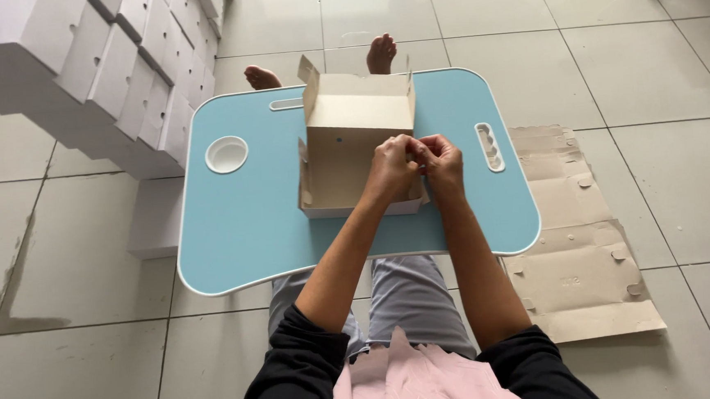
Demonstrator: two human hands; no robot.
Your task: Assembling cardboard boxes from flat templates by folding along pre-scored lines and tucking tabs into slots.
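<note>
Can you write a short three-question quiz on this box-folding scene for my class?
1. True or false: both hands meet at the right side of the half-folded cardboard box.
2. What lies on the floor right of the blue lap table? A) flat cardboard sheets B) scissors C) a tape roll
3. Fill in: finished white boxes are stacked to the table's ____.

Key: 1 true; 2 A, flat cardboard sheets; 3 left.
</note>
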